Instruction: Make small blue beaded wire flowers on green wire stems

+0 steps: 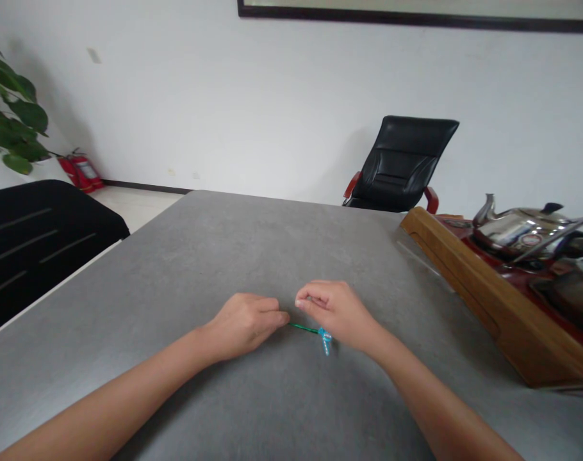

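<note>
Over the grey table, my left hand pinches one end of a thin green stem. At the stem's other end is a small light-blue piece with pale markings, looped or tied in shape; part of it lies behind my right hand. My right hand is just above and beside the blue piece, its thumb and index fingertips closed together. What these fingertips hold, if anything, is too small to see. The other fingers of my right hand are curled and partly hidden.
A wooden tea tray with a metal kettle stands at the table's right. Behind the table is a black chair. Another black chair is at the left, near a plant and red fire extinguishers.
</note>
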Tool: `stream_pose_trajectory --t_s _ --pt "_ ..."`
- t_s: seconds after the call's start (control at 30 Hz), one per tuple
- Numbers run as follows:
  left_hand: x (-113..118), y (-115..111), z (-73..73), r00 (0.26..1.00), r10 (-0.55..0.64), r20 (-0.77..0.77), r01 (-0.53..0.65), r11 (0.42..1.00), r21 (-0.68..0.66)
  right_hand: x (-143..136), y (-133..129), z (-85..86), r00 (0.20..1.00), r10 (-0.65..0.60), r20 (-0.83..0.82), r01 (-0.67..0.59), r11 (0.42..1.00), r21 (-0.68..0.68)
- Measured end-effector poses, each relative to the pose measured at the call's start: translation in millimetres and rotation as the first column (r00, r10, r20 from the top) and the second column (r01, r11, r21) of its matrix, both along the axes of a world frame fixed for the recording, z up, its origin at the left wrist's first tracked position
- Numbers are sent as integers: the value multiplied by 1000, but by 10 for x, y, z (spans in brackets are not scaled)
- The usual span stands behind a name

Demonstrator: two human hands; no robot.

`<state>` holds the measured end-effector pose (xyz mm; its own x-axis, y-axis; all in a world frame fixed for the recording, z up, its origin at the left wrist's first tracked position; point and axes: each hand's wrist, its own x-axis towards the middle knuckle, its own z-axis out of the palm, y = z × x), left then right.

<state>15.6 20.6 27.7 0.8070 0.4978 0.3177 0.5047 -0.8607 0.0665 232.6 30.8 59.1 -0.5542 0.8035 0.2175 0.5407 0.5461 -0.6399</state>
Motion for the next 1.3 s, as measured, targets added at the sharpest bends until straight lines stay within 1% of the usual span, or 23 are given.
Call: stream_pose_trajectory --t_s 0.1,0.17,0.23,0.37,0.43,0.57,0.67,0.77,0.83,0.93,1.03,1.1,1.2,1.3 --pt "-24 18 -38 997 65 45 -65 998 8 -45 -125 105 990 -16 141 -7 987 160" --pt "-47 37 -57 987 135 88 -136 991 6 -78 -191 140 976 -45 214 -4 975 224" --pt "-72 57 -65 969 206 136 -206 978 -15 -110 -233 142 966 -71 250 4 966 259" --pt "-102 82 -48 921 310 236 -283 949 -139 -154 -255 78 962 -90 256 18 963 270" --pt "-102 85 -33 897 341 282 -295 935 -195 -166 -253 36 962 -85 261 14 965 261" --pt "-84 83 -11 858 382 343 -306 917 -256 -179 -246 -36 957 -70 282 6 975 222" --pt "-69 74 -7 830 392 396 -288 910 -298 -183 -212 -100 976 -52 212 15 985 171" --pt "-58 66 7 800 378 466 -235 912 -336 -177 -137 -204 996 -40 83 33 996 78" --pt "-53 61 28 793 355 494 -192 916 -351 -164 -72 -289 999 -50 -6 50 999 -18" --pt "-47 50 65 823 284 492 -107 928 -357 -128 22 -388 983 -89 -161 57 980 -192" --pt "-47 36 80 873 198 445 -36 937 -347 -71 97 -415 952 -94 -290 11 962 -273" --pt "-49 29 75 903 150 402 -11 945 -328 -30 140 -416 944 -85 -319 -19 950 -312" --pt "-51 24 66 941 77 330 24 956 -292 16 197 -442 946 -96 -309 -33 923 -385" --pt "-46 17 72 969 15 245 52 963 -264 34 241 -495 946 -82 -312 -54 914 -402"
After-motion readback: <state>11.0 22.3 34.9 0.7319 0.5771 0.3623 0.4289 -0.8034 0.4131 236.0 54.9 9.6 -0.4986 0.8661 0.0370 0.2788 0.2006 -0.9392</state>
